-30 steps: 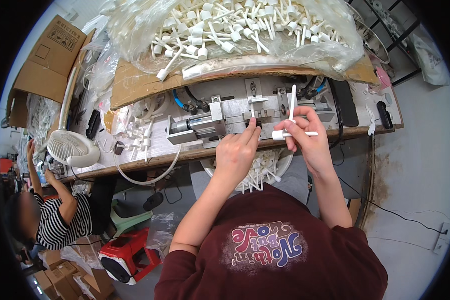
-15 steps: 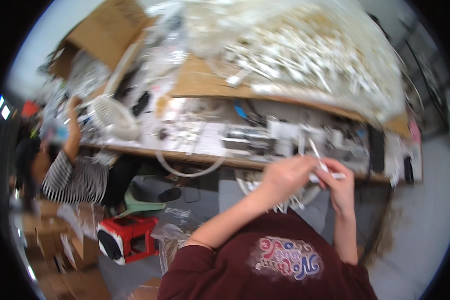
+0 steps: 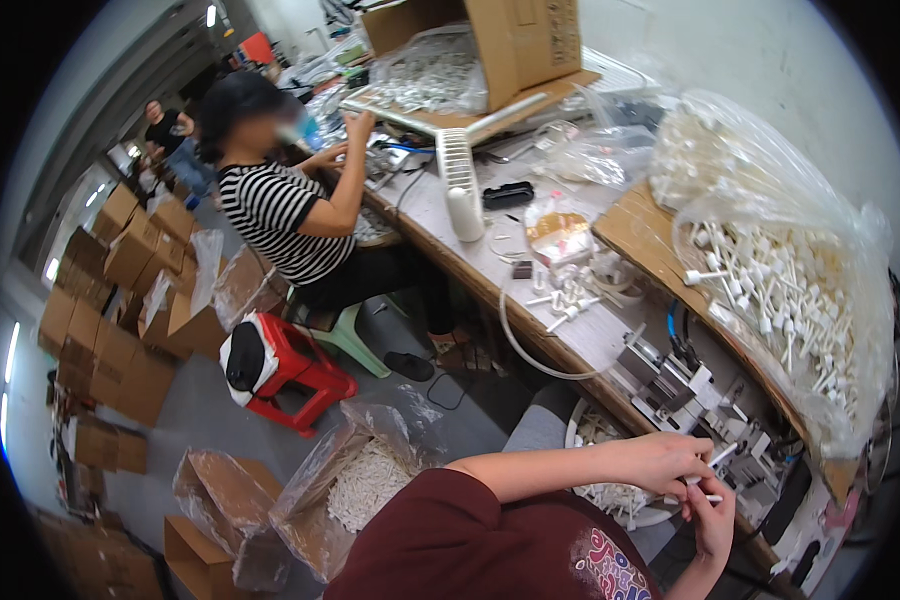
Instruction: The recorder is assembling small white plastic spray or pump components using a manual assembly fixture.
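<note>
the left hand (image 3: 667, 463) pinched a thin white stick (image 3: 720, 457) between thumb and fingertips, its free end tilted up toward two o'clock. the right hand (image 3: 712, 518) sat just below it, at about five o'clock from the left, fingers curled around a second white piece (image 3: 703, 497) that lay nearly level, only a short length showing. the two hands were close together, nearly touching, at the near edge of the bench. both pieces were plain white plastic, slim and straight. whether the two pieces touched could not be told. the stick's upper end pointed at a small grey metal jig (image 3: 682, 390), at twelve o'clock from the hands.
</note>
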`<move>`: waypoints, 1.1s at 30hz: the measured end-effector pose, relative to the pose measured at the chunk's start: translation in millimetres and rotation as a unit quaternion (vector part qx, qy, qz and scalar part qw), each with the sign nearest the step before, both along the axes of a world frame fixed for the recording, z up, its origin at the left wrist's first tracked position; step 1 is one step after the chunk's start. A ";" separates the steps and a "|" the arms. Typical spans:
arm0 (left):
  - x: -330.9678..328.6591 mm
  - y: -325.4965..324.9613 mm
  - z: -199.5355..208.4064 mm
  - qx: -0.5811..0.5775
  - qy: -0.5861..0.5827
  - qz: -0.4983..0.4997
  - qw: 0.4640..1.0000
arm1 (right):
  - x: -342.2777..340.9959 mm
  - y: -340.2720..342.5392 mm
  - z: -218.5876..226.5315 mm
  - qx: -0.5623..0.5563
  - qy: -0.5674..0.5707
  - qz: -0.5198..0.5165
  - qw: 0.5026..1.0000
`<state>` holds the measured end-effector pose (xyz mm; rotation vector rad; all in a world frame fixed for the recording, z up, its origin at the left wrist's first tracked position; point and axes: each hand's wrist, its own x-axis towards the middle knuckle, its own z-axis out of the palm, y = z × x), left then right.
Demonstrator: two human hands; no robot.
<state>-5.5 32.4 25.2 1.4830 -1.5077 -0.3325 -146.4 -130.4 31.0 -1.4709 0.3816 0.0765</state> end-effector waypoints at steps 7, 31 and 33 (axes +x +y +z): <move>-7.4 16.1 0.5 -0.057 0.098 0.114 0.987 | 4.6 7.6 -7.9 0.048 -0.068 -0.080 0.993; -4.7 -19.6 -25.7 -0.076 0.501 0.125 0.853 | 19.6 25.9 -3.7 -0.103 -0.271 -0.233 0.928; -3.2 -17.5 -26.2 -0.079 0.531 0.095 0.838 | 14.5 24.8 -8.4 -0.371 -0.243 -0.180 0.878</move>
